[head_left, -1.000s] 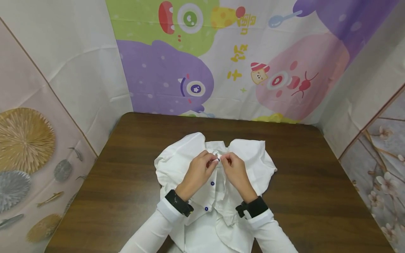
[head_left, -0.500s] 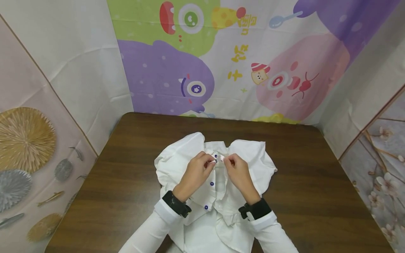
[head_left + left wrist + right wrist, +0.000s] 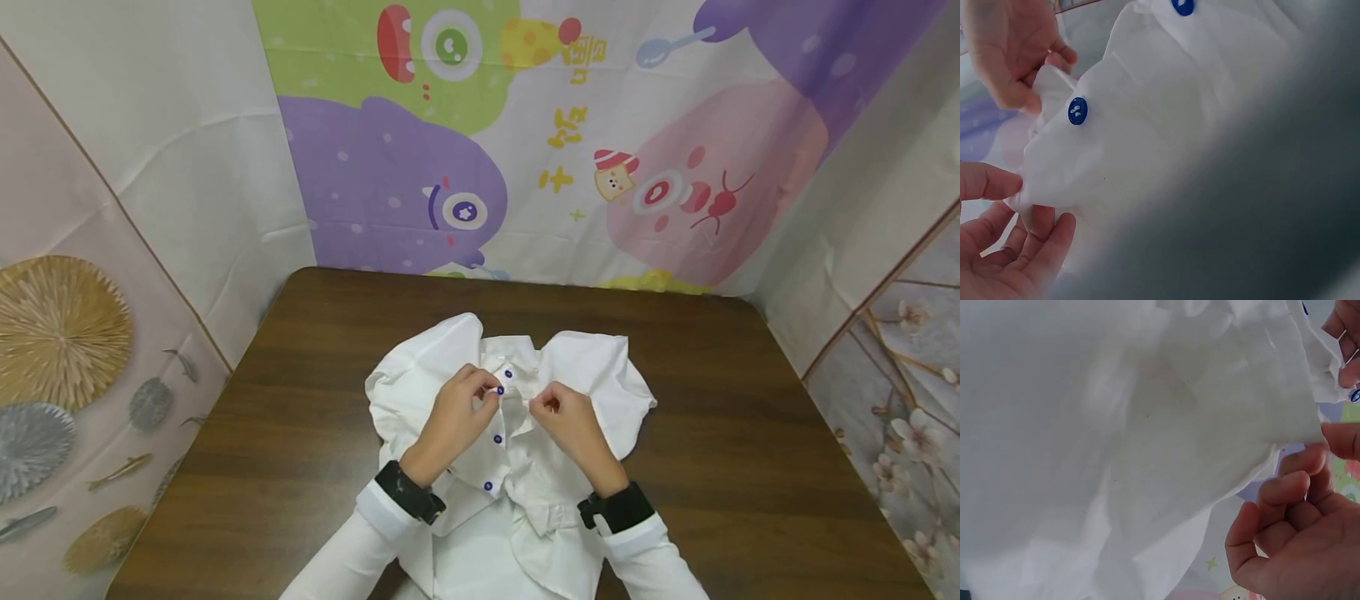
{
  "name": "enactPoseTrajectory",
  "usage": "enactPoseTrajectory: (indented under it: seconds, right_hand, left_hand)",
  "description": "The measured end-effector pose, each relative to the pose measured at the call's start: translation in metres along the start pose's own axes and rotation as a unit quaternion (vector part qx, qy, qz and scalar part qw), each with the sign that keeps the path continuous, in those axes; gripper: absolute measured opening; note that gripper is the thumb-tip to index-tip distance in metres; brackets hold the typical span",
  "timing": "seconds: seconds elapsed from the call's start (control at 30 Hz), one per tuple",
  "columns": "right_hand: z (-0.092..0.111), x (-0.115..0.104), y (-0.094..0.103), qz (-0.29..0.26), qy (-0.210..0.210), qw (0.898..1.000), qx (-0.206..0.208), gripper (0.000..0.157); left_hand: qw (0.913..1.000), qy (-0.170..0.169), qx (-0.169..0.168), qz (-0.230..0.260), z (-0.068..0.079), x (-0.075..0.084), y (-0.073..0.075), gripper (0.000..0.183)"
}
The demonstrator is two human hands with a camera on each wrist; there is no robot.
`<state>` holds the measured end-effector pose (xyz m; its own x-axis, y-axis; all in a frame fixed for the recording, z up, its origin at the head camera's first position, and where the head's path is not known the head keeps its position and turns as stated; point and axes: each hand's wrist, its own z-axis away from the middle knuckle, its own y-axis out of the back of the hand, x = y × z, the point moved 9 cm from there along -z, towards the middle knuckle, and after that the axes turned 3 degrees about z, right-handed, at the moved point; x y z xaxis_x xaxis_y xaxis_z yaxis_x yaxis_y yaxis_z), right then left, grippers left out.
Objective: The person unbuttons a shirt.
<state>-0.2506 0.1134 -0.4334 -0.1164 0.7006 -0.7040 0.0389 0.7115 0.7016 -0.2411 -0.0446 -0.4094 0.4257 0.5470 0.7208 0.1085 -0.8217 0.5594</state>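
A white shirt (image 3: 427, 392) with puffed shoulders lies with its collar toward the far side. My left hand (image 3: 453, 421) pinches one front edge between thumb and fingers, beside a blue button (image 3: 500, 390). Another blue button (image 3: 508, 374) shows just above it, and more run down the front. In the left wrist view, a blue button (image 3: 1077, 110) sits on the cloth between both hands. My right hand (image 3: 573, 425) pinches the opposite front edge, which the right wrist view shows held at a corner by thumb and index finger (image 3: 1307, 461).
The shirt rests on a brown wooden table (image 3: 292, 417). A cartoon-print cloth (image 3: 555, 242) hangs behind the far edge, with pale patterned curtains (image 3: 202, 167) at the sides. Both wrists carry black bands (image 3: 621, 507).
The hands have drawn toward the person and farther apart, parting the two front edges. The top blue button, hidden at first, has come into view above the left fingertips.
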Motion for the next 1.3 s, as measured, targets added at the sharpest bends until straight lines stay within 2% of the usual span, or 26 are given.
enactPoseTrajectory:
  seconds: [0.33,0.47,0.57,0.67,0.8,0.97,1.13,1.3]
  right_hand:
    - [0.01,0.008,-0.021,0.052,0.004,0.998,-0.044,0.011]
    - [0.009,0.008,-0.028,0.027,-0.002,0.998,-0.055,0.032]
    - [0.006,0.001,-0.029,-0.003,0.02,0.999,-0.039,0.046]
    - [0.004,-0.013,-0.026,0.003,0.073,0.997,-0.005,0.046]
    - [0.003,-0.031,-0.022,0.059,0.135,0.988,0.045,0.039]
    - [0.001,-0.043,-0.02,0.131,0.177,0.971,0.09,0.031]
    - [-0.002,-0.047,-0.021,0.175,0.2,0.959,0.1,0.023]
    - [-0.004,-0.05,-0.021,0.194,0.214,0.952,0.096,0.019]
  left_hand:
    - [0.9993,0.012,0.013,0.032,0.01,-0.007,0.003,0.006]
    - [0.999,0.013,0.015,0.039,0.014,-0.009,0.003,0.007]
    - [0.9987,0.013,0.014,0.047,0.017,-0.01,0.002,0.007]
    - [0.9984,0.011,0.01,0.054,0.018,-0.009,0.002,0.007]
    - [0.9985,-0.003,0.013,0.053,0.019,-0.006,0.002,0.007]
    - [0.9984,-0.027,0.022,0.044,0.02,0.0,0.004,0.009]
    - [0.9984,-0.036,0.026,0.035,0.02,0.003,0.006,0.008]
    - [0.9985,-0.041,0.026,0.024,0.02,0.005,0.007,0.008]
